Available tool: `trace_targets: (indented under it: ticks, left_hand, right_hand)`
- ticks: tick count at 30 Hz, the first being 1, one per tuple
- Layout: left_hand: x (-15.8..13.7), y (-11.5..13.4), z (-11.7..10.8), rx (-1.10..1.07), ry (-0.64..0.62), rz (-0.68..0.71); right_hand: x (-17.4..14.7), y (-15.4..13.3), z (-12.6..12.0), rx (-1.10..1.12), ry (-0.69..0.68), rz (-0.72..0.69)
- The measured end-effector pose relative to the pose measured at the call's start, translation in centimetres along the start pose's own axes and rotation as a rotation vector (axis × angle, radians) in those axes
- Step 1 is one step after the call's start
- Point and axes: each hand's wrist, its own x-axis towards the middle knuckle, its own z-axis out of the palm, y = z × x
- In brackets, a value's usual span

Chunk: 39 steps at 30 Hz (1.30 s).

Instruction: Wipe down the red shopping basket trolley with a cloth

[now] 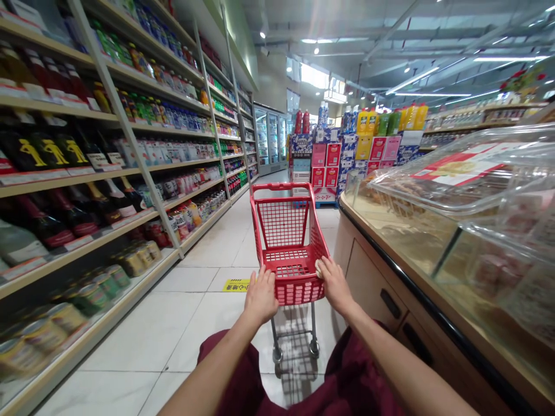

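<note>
A maroon garment (228, 370) is seen nearest, in soft folds. The near corners of a red plastic shopping cart (295, 254), straight ahead, are covered by the left hand (261, 293), its fingers laid close together, and the right hand (335, 282), its fingers bent over a pale, crumpled wad (318, 269). The cart is reached; how much is left cannot be judged. Its latticed basket is carried on grey metal legs (313, 318). Glossy tiles (173, 318) are bordered by wooden-edged shelves (108, 237); glass-doored coolers (272, 138) are set farthest.
</note>
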Motion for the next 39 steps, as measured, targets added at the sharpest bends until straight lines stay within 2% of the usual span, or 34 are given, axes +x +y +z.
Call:
trace_targets:
  ticks: [3, 6, 10, 13, 18, 20, 24, 26, 30, 32, 36, 39]
  left_hand:
    - [0.1, 1.2, -0.2, -0.014, -0.027, 0.031]
    - [-0.1, 2.5, 0.0, -0.012, -0.052, 0.058]
    - [-0.2, 3.5, 0.1, 0.019, -0.086, 0.091]
    - [-0.1, 3.6, 0.0, 0.042, -0.086, 0.122]
    - [0.2, 3.6, 0.2, 0.029, -0.076, 0.124]
    - [0.2, 3.8, 0.3, 0.029, -0.077, 0.112]
    - [0.2, 3.7, 0.1, 0.031, -0.099, 0.117]
    - [0.2, 3.5, 0.0, 0.023, -0.098, 0.127]
    - [0.3, 3.5, 0.1, 0.007, -0.088, 0.112]
    - [0.4, 3.7, 0.2, 0.005, -0.092, 0.105]
    - [0.4, 3.4, 0.3, 0.014, -0.092, 0.123]
    - [0.4, 3.0, 0.3, 0.028, -0.114, 0.112]
  right_hand:
    - [0.5, 0.7, 0.2, -0.001, 0.016, 0.062]
    - [0.2, -0.3, 1.1, 0.0, 0.094, 0.118]
    - [-1.3, -3.2, 2.6, 0.035, 0.13, -0.012]
    - [-1.6, -3.4, 2.2, 0.031, 0.102, -0.06]
    - [-0.9, -1.2, 0.4, 0.005, 0.134, 0.16]
    - [-1.0, -2.5, 0.8, 0.017, 0.123, 0.115]
    - [-1.8, -5.7, 2.2, 0.072, 0.091, -0.074]
    - [-1.7, -5.4, 2.0, 0.07, 0.097, -0.059]
    - [-1.3, -3.5, 1.0, 0.014, 0.151, 0.128]
    - [-1.3, -4.2, 1.3, 0.015, 0.143, 0.095]
    - [-1.7, -6.4, 2.1, 0.058, 0.068, -0.078]
    - [-1.3, -5.0, 1.3, 0.041, 0.032, -0.061]
